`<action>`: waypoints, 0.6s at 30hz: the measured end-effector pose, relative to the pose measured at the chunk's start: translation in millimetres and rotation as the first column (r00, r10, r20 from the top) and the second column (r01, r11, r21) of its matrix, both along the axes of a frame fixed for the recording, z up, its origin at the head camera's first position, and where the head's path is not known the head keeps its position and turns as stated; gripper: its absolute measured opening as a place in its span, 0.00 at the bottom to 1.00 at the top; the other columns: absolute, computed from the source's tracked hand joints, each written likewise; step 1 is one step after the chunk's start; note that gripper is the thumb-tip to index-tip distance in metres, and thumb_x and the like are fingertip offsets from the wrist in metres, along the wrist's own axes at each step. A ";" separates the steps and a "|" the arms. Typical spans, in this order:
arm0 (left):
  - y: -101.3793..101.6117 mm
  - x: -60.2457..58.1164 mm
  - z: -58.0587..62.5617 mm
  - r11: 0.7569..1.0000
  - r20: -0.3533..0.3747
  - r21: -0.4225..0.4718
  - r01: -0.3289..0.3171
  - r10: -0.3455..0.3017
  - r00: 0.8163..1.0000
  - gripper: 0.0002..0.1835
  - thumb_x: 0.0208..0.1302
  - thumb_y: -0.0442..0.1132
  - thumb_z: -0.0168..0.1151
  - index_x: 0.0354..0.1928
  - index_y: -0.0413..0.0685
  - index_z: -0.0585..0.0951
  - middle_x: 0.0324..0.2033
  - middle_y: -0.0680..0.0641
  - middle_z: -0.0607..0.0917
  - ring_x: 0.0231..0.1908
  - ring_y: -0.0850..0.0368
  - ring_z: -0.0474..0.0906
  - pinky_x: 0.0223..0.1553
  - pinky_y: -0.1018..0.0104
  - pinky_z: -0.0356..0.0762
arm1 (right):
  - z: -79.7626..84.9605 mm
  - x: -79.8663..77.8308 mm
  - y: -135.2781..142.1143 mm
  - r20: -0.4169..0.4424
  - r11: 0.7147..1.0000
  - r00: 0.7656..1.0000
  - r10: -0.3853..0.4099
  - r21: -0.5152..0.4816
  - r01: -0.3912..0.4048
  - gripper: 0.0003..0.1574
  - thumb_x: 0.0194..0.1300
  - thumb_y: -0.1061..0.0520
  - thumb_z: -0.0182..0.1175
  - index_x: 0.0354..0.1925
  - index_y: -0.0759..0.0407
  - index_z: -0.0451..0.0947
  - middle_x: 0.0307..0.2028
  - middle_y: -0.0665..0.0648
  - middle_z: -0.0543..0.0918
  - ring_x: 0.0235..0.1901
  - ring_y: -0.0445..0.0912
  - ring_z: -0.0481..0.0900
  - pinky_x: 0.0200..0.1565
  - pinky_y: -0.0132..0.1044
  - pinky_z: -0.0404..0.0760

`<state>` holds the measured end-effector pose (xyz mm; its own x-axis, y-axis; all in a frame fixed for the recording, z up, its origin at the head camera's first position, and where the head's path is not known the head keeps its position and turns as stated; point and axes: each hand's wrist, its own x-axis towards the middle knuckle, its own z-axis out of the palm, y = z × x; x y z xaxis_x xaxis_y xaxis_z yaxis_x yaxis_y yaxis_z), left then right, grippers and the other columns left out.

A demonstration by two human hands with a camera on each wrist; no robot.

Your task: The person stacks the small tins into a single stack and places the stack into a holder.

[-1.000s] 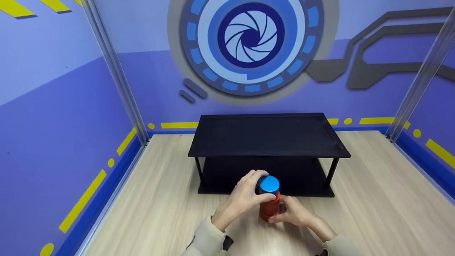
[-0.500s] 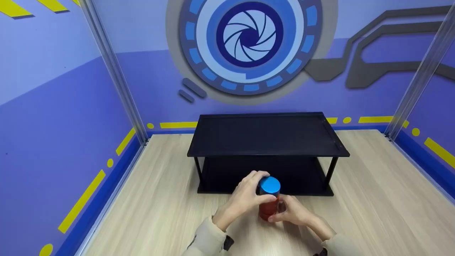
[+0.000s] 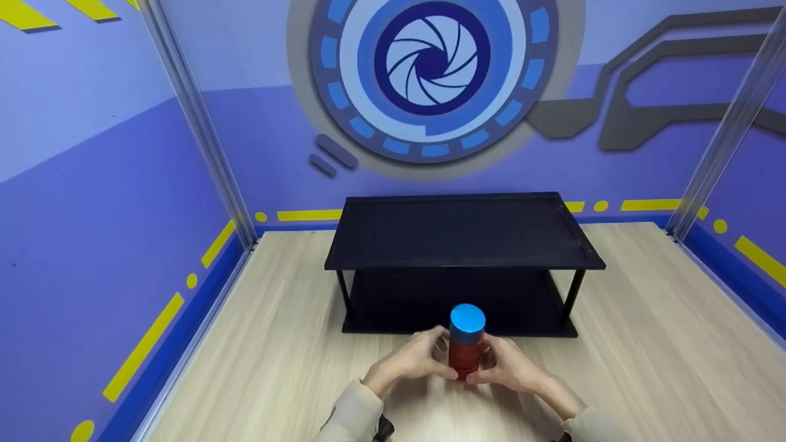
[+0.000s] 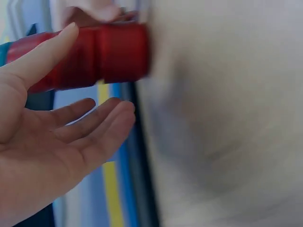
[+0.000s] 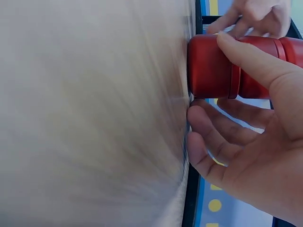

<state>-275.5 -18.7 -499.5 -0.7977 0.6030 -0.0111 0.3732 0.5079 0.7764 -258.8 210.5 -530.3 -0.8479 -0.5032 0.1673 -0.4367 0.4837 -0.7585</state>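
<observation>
A red bottle with a flat, shiny blue top stands upright on the wooden table, in front of the black shelf. On its right side, my right hand holds the lower body, thumb in front and fingers bent round behind, as the right wrist view of the red bottle confirms. My left hand is at the left side, low down. In the left wrist view its thumb lies along the red body, while its other fingers are loosely extended and apart from it.
Just behind the bottle stands a two-tier black shelf with thin posts; its lower board sits on the table. Patterned blue walls with metal corner posts enclose the table at the back and sides.
My left hand has let go of the bottle's upper part and slid down to its lower left side, uncovering the blue top. The right hand and the bottle have stayed nearly in place.
</observation>
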 end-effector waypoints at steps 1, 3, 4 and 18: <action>1.1 -0.3 -4.4 1.000 0.011 0.014 0.002 -0.002 1.000 0.29 0.47 0.37 0.77 0.53 0.46 0.76 0.43 0.44 0.83 0.44 0.50 0.81 0.42 0.72 0.76 | -0.2 1.1 -0.3 -0.005 1.000 1.000 -0.006 0.000 0.006 0.31 0.49 0.54 0.74 0.50 0.61 0.76 0.35 0.55 0.85 0.29 0.40 0.79 0.30 0.29 0.76; 3.9 -0.4 -10.6 0.999 0.022 0.038 -0.001 0.001 1.000 0.27 0.46 0.35 0.76 0.51 0.45 0.77 0.41 0.45 0.85 0.41 0.52 0.83 0.40 0.73 0.77 | -0.4 2.5 -1.2 -0.015 1.000 1.000 -0.017 0.003 0.017 0.30 0.50 0.53 0.74 0.50 0.62 0.77 0.35 0.56 0.86 0.29 0.38 0.79 0.30 0.29 0.77; 5.1 -0.2 -12.6 0.999 0.023 0.046 -0.006 0.005 1.000 0.27 0.46 0.34 0.76 0.51 0.45 0.77 0.41 0.46 0.85 0.40 0.53 0.83 0.39 0.74 0.77 | -0.4 2.9 -1.7 -0.020 1.000 1.000 -0.019 0.003 0.019 0.29 0.50 0.53 0.74 0.49 0.62 0.77 0.35 0.56 0.86 0.28 0.36 0.79 0.30 0.28 0.77; 11.5 -0.8 -18.8 0.998 -0.068 0.057 -0.017 0.021 0.997 0.27 0.46 0.33 0.76 0.51 0.47 0.79 0.42 0.49 0.86 0.38 0.62 0.81 0.38 0.76 0.77 | -0.7 1.9 -1.7 -0.060 0.999 0.998 0.000 -0.032 -0.002 0.25 0.51 0.52 0.73 0.46 0.61 0.80 0.36 0.56 0.87 0.28 0.35 0.81 0.30 0.29 0.79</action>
<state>-276.3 -7.2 -518.3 -0.8064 0.5862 0.0778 0.4176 0.4715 0.7767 -256.9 208.8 -531.0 -0.8353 -0.4976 0.2339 -0.4824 0.4592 -0.7459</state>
